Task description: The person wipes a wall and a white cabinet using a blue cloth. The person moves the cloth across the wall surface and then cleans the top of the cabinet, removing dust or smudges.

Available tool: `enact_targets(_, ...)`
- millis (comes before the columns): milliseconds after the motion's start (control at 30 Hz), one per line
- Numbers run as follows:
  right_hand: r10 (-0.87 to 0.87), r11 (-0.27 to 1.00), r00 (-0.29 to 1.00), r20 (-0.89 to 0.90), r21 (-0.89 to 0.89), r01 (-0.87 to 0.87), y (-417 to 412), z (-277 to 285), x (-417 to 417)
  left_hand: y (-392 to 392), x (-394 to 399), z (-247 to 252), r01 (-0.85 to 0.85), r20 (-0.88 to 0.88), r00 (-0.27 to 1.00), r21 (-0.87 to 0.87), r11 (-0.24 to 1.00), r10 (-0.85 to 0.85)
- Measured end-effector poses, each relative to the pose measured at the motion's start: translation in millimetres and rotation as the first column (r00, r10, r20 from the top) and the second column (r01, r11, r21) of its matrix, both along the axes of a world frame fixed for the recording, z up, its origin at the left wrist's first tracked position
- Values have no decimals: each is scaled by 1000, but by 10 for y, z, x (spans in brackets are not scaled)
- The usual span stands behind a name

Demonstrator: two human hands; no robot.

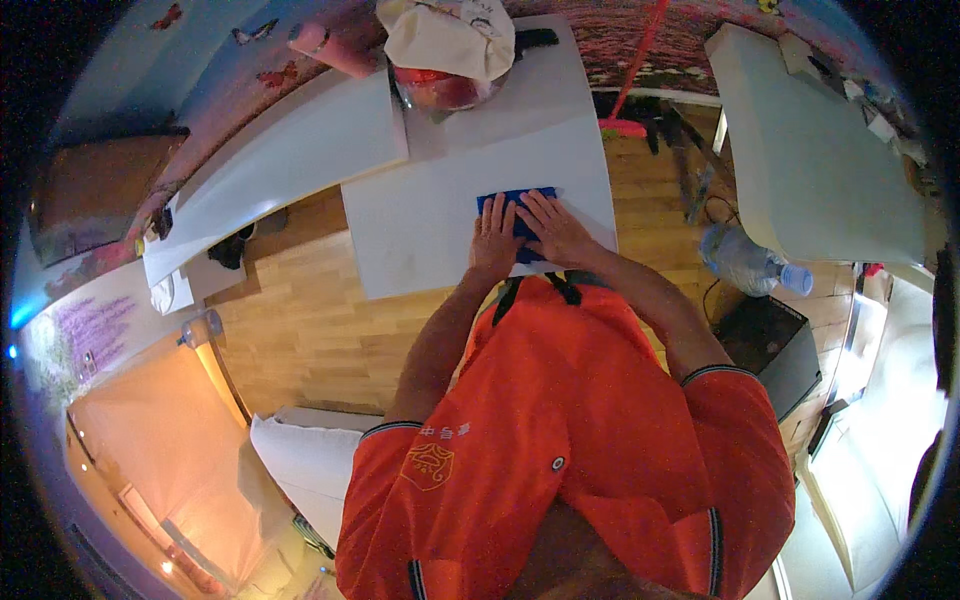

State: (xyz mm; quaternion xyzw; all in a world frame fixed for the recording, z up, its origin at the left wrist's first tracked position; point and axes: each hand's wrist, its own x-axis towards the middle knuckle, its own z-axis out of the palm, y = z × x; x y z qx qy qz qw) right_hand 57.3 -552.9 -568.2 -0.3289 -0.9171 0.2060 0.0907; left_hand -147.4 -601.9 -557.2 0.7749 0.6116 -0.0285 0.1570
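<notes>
A dark blue folded cloth (526, 228) lies flat near the front edge of a white table (427, 217). My left hand (495, 234) rests palm down on its left part, fingers stretched out and slightly apart. On the right part my right hand (556, 231) lies flat too, its fingers spread and slanting toward the left. Both hands touch the cloth from above, and neither grips it. The hands hide much of the cloth; its far edge and a strip between them show.
At the table's back stands a clear container (450, 90) with red contents, topped by a cream cloth bag (450, 37). A white bench (292, 150) adjoins on the left. Right are a large plastic bottle (742, 259), a black box (765, 337) and a pink broom (622, 127).
</notes>
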Motion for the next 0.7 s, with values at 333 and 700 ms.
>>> enact_targets(333,94,995,994,64,-26,-92,-264,-76,-168,-454,-130,-127,-81,31,996,27,996,80)
enact_targets(700,7,1000,998,63,6,-8,-390,138,-225,-405,-155,-100,-85,165,983,17,996,81)
